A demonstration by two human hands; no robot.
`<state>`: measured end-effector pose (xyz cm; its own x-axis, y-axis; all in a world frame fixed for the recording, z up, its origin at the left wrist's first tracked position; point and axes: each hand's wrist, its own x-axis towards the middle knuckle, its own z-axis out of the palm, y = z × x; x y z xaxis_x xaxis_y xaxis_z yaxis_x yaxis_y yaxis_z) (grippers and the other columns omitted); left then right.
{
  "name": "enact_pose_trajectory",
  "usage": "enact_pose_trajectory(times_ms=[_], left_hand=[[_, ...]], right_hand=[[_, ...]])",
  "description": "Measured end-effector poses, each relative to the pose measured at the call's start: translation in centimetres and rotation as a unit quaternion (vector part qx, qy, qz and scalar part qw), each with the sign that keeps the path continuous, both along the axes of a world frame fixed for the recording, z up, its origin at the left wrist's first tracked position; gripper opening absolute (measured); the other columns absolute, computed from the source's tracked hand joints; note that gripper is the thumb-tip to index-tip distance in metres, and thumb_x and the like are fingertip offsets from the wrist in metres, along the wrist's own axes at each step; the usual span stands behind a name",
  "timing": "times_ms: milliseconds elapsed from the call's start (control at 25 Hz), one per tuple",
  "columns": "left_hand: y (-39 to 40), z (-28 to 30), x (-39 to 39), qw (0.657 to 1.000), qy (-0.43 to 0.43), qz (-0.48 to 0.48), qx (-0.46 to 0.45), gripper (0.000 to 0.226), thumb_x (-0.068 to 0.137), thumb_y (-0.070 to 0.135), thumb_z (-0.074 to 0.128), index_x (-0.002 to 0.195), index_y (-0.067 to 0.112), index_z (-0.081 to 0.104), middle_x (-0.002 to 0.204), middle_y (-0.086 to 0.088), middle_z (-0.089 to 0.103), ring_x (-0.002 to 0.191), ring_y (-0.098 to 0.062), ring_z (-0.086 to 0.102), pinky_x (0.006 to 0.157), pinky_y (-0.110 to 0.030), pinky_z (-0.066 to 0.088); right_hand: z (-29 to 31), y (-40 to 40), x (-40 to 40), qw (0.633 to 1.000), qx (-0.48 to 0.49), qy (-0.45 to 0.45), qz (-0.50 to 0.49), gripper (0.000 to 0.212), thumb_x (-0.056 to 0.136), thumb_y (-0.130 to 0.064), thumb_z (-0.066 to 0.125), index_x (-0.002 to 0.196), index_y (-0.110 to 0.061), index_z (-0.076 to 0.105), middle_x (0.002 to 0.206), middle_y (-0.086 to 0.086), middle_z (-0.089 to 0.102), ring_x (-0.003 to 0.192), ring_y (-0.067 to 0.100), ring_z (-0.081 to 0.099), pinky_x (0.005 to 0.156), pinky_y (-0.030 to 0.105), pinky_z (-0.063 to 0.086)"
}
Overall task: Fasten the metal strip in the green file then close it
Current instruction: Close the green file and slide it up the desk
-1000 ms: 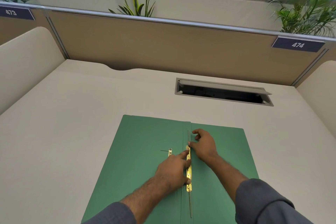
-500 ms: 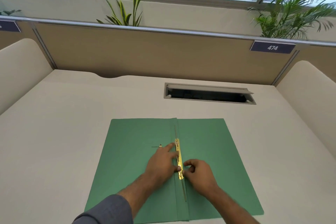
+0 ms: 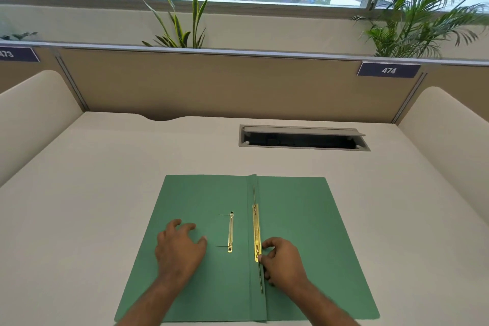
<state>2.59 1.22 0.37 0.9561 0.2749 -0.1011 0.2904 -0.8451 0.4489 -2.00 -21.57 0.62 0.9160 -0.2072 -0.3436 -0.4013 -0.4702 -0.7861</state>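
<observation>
The green file (image 3: 299, 222) lies open and flat on the desk in front of me. A gold metal strip (image 3: 256, 233) runs along its spine fold, over a thin metal prong bar. A second, smaller gold fastener piece (image 3: 230, 231) lies on the left flap. My right hand (image 3: 281, 259) sits at the near end of the strip, thumb and forefinger pinching its lower end. My left hand (image 3: 180, 247) rests flat on the left flap, fingers spread, holding nothing.
The cream desk (image 3: 105, 193) is walled by a tan partition (image 3: 211, 85) at the back and rounded side dividers. An open cable hatch (image 3: 304, 139) is set in the desk behind the file. Plants stand beyond the partition.
My left hand has left the strip and moved left onto the flap, uncovering the smaller fastener piece. My right hand slid down the strip from its far end to its near end.
</observation>
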Motion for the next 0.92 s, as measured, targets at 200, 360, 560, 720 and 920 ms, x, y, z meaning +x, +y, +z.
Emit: enact_pose_trajectory(times_ms=[200, 360, 560, 720, 920], left_hand=[[4.7, 0.6, -0.4, 0.982, 0.132, 0.129, 0.032, 0.067, 0.068, 0.05, 0.065, 0.125, 0.017, 0.051, 0.134, -0.012, 0.042, 0.121, -0.037, 0.041, 0.097, -0.048, 0.038], [5.8, 1.0, -0.3, 0.972, 0.146, 0.185, 0.006, 0.067, 0.069, 0.047, 0.066, 0.122, 0.01, 0.05, 0.124, -0.017, 0.046, 0.114, -0.042, 0.046, 0.09, -0.047, 0.041], [8.1, 2.3, 0.0, 0.975, 0.155, 0.147, -0.061, 0.049, 0.071, 0.043, 0.06, 0.104, 0.007, 0.063, 0.109, -0.018, 0.066, 0.1, -0.04, 0.061, 0.081, -0.038, 0.049], [8.9, 6.5, 0.6, 0.993, 0.029, 0.115, -0.027, 0.024, 0.079, 0.025, 0.063, 0.092, 0.013, 0.078, 0.101, -0.017, 0.076, 0.092, -0.037, 0.069, 0.078, -0.036, 0.052], [5.6, 14.5, 1.3, 0.913, -0.054, 0.005, -0.405, 0.013, 0.083, 0.025, 0.073, 0.087, 0.014, 0.08, 0.076, -0.005, 0.08, 0.057, -0.019, 0.071, 0.055, -0.03, 0.057]], right_hand=[[0.6, -0.1, 0.0, 1.0, 0.026, 0.008, -0.003, 0.018, 0.081, -0.005, 0.071, 0.094, -0.014, 0.063, 0.058, 0.002, 0.06, 0.043, 0.013, 0.056, 0.044, 0.025, 0.049], [0.8, 0.0, -0.1, 0.999, 0.037, 0.012, -0.005, 0.018, 0.082, -0.003, 0.07, 0.096, -0.01, 0.063, 0.058, 0.002, 0.059, 0.043, 0.013, 0.055, 0.042, 0.024, 0.048], [0.8, 0.2, -0.4, 0.999, 0.052, 0.005, -0.014, 0.017, 0.081, -0.002, 0.07, 0.092, -0.013, 0.063, 0.059, 0.002, 0.058, 0.045, 0.013, 0.056, 0.042, 0.024, 0.047], [1.1, 0.0, -0.2, 0.994, 0.106, 0.02, -0.034, 0.013, 0.083, -0.003, 0.068, 0.083, -0.016, 0.063, 0.056, 0.005, 0.057, 0.042, 0.015, 0.053, 0.041, 0.026, 0.044], [1.9, -0.4, 0.2, 0.982, 0.182, 0.044, -0.016, 0.016, 0.086, -0.008, 0.066, 0.102, -0.008, 0.062, 0.066, 0.008, 0.054, 0.05, 0.018, 0.051, 0.046, 0.027, 0.041]])
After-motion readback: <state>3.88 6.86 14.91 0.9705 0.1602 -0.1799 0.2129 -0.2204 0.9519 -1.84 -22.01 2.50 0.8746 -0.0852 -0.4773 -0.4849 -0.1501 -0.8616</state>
